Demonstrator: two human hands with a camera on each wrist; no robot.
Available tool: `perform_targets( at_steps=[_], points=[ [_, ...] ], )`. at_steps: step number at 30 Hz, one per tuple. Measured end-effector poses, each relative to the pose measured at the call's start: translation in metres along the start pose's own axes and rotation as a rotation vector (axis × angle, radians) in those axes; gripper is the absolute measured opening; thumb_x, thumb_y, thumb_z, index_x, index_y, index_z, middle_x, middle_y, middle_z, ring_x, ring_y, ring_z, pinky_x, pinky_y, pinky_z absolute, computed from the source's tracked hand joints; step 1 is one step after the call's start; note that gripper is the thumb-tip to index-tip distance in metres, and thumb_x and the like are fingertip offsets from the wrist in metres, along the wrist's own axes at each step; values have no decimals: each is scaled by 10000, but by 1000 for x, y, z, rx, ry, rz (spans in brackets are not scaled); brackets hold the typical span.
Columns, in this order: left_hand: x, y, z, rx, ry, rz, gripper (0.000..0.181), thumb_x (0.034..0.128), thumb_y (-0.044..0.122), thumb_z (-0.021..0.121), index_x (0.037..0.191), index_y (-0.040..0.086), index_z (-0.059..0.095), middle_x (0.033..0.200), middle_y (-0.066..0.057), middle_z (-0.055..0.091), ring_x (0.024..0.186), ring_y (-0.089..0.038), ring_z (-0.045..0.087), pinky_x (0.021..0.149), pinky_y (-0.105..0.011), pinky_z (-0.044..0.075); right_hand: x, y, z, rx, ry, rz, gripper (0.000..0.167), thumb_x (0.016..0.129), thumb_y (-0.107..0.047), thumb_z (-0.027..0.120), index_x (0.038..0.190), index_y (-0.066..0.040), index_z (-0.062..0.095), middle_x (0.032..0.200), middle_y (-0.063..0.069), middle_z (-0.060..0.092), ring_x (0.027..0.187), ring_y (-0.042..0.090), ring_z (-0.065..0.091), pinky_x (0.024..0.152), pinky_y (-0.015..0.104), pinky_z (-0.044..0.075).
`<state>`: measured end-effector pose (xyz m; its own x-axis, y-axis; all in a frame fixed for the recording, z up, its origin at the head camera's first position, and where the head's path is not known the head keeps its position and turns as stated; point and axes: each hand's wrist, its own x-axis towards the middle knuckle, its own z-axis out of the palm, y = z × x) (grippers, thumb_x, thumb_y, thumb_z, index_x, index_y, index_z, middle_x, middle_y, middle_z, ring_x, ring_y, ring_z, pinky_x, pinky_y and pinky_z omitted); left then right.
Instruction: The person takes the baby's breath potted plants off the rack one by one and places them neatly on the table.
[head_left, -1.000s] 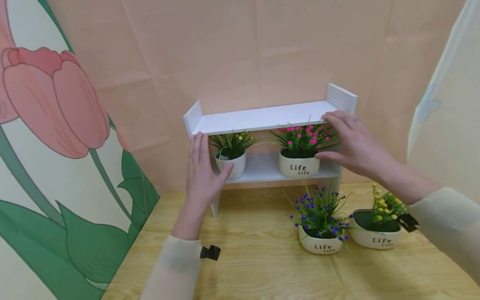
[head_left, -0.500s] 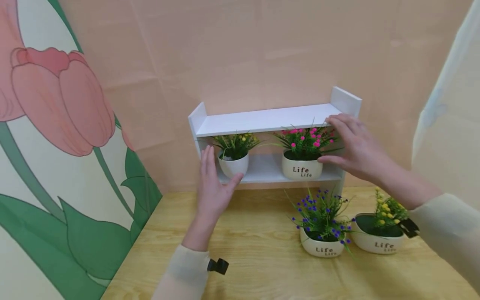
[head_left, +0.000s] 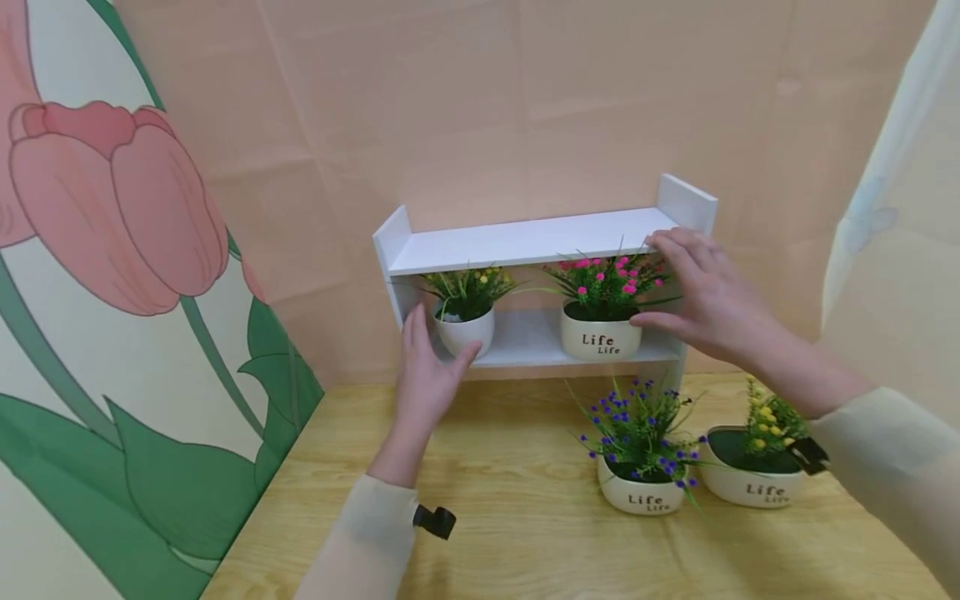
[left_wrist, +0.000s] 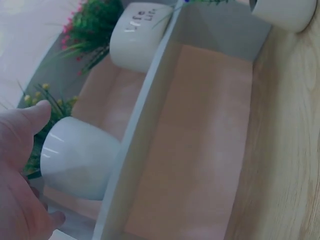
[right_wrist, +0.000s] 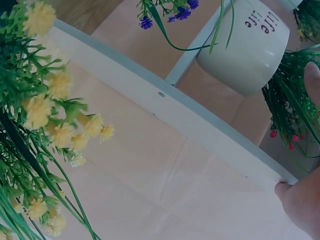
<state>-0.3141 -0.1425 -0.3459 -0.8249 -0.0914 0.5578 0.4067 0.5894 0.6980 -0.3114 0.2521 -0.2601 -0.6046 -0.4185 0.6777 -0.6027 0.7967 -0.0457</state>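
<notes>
Far side of table, before backdrop: shelf unit
Upon lower board, left to right: left shelf pot, right shelf pot; upper board above both
Nearer, on table at right: left table pot, right table pot just beside
Beside left shelf pot, at its near left: left hand
At right end of upper board: right hand
</notes>
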Motion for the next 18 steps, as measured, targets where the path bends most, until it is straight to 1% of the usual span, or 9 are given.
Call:
perform_targets(
  at_steps=[4,10,14,18],
  points=[
    [7,-4,4,-10,-14,-39,1113,965,475,860,1727,-19,216,1766,-267,248,1630,-428,280,1313,-542,291,0,1,1,1,2,-2,1157,761,-297,1028,1660,12,369,1639,288,405,1528,538,332,1322,626,215],
    [15,-4,7,-30,-35,-82,1114,959,472,861,1720,-37,227,1757,-275,275,1624,-428,294,1320,-529,281,0,2,2,4,19,-20,1146,758,-286,1029,1651,22,380,1639,285,409,1528,537,331,1323,619,216],
    [19,-5,10,-46,-40,-92,1102,961,480,859,1715,-35,243,1739,-283,307,1609,-432,323,1312,-532,300,0,2,2,2,22,-25,1142,760,-283,1026,1650,22,379,1638,283,407,1524,540,331,1324,618,215],
    [22,-4,12,-50,-26,-99,1093,947,472,874,1702,-39,270,1708,-310,347,1587,-451,358,1306,-532,314,0,1,2,-3,14,-18,1143,767,-289,1023,1655,17,371,1645,283,400,1528,540,328,1325,618,210]
  ],
)
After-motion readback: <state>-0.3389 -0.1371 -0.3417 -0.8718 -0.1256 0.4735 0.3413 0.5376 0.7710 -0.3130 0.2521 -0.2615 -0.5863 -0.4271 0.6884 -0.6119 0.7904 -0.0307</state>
